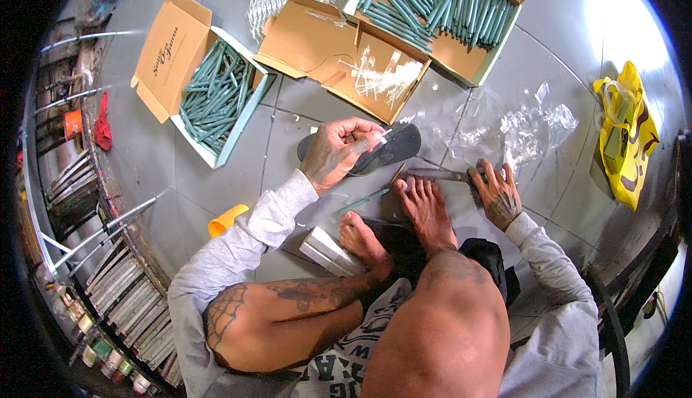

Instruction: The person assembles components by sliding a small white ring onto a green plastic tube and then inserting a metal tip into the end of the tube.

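My left hand (339, 151) is raised over a black sandal (393, 147) on the floor, its fingers pinched on a small clear plastic piece (384, 134). My right hand (496, 190) rests on the grey tiles beside my bare feet, shut on the handle of a knife (436, 175) whose blade points left. A thin green stick (362, 202) lies on the floor by my left foot. Two open cardboard boxes hold several green sticks, one at the left (216, 99), one at the top (440, 5).
A flattened box (328, 45) carries clear plastic bits. Clear plastic bags (522, 127) lie at the right, with a yellow bag (626, 135) past them. An orange cup (227, 219) and a stack of metal strips (328, 250) sit near my left knee. Racks line the left wall.
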